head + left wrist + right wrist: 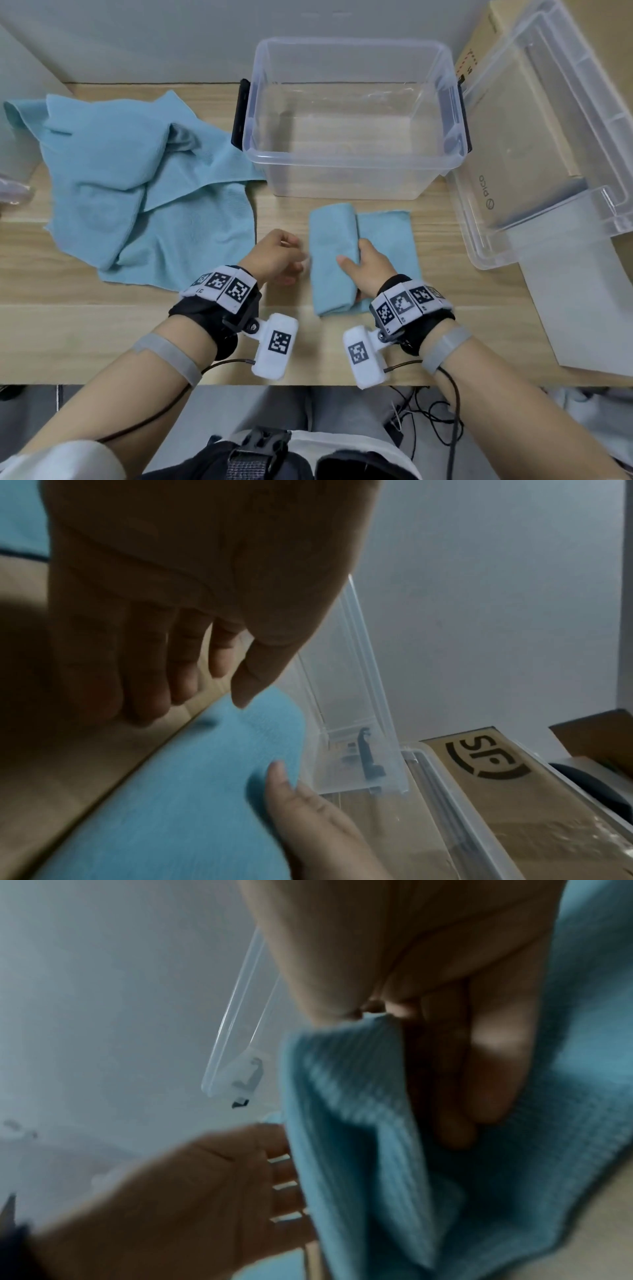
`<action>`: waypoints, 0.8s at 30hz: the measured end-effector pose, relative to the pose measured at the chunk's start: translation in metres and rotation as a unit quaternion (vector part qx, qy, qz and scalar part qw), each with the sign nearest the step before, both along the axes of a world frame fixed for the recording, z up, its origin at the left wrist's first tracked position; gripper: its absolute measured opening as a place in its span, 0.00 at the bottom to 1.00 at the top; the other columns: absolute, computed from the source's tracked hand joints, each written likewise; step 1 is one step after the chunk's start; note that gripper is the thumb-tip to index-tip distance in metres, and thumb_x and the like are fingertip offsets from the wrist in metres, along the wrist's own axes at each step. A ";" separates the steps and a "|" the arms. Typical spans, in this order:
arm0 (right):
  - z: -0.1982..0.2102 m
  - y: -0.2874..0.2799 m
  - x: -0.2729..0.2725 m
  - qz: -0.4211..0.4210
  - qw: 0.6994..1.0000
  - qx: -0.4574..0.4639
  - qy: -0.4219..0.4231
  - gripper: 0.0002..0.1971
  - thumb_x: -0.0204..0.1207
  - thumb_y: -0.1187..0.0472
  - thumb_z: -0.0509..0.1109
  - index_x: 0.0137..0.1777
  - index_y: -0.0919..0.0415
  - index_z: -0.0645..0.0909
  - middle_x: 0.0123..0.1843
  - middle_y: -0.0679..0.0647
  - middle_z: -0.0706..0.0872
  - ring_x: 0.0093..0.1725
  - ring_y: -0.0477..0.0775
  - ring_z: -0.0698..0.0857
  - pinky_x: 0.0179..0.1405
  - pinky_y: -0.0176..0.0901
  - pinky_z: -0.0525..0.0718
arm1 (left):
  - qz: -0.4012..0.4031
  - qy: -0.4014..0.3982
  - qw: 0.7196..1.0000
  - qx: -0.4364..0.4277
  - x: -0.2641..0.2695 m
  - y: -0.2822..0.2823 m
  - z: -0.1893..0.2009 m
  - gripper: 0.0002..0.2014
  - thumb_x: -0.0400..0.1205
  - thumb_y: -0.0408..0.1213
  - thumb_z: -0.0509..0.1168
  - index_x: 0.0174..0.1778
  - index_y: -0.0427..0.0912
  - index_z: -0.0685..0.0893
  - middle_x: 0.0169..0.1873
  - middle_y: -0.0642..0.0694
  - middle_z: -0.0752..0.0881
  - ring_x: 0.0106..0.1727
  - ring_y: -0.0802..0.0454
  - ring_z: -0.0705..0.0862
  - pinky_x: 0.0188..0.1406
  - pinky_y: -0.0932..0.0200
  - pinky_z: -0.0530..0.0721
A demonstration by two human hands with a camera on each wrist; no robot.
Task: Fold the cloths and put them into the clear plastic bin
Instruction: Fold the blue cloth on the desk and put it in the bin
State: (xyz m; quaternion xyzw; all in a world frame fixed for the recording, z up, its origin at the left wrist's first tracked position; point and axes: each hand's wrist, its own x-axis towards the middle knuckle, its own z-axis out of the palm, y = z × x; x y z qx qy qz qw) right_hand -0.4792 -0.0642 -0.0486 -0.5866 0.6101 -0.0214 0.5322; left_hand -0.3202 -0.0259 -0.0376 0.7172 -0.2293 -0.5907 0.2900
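The right wrist view alone shows the right hand [428, 1001] pinching a lifted fold of the blue cloth [334, 260] (thumb against fingers). In the head view the left hand [277, 257], fingers loosely curled and holding nothing, is at 9 o'clock of the cloth, and the clear bin [352, 161] at 12 o'clock.

open bin mouth [352, 44] unobstructed, perhaps; crumpled cloth [137, 185] left, leaning lid [555, 137] right of bare table strip [281, 212]
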 end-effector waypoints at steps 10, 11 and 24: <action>-0.014 -0.002 -0.005 0.007 0.994 0.053 -0.092 0.48 0.71 0.72 0.70 0.80 0.52 0.39 0.75 0.56 0.69 0.72 0.59 0.73 0.64 0.43 0.72 | -0.003 0.067 0.998 0.014 -0.009 0.000 -0.002 0.11 0.77 0.28 0.67 0.49 0.44 0.74 0.35 0.51 0.82 0.34 0.55 0.82 0.41 0.57 0.83; -0.012 -0.004 -0.008 0.019 0.998 0.021 -0.056 0.47 0.72 0.67 0.71 0.80 0.51 0.41 0.74 0.56 0.72 0.70 0.59 0.76 0.61 0.40 0.72 | -0.015 0.076 0.997 0.019 -0.011 -0.001 -0.002 0.08 0.77 0.29 0.67 0.46 0.45 0.76 0.33 0.52 0.84 0.33 0.57 0.83 0.39 0.60 0.82; -0.005 -0.003 -0.012 0.063 0.994 -0.086 -0.030 0.24 0.76 0.44 0.63 0.65 0.59 0.76 0.56 0.54 0.79 0.53 0.48 0.78 0.61 0.41 0.76 | -0.087 0.049 0.994 0.051 -0.026 -0.015 0.016 0.02 0.76 0.34 0.63 0.37 0.42 0.78 0.29 0.48 0.79 0.29 0.53 0.77 0.36 0.62 0.81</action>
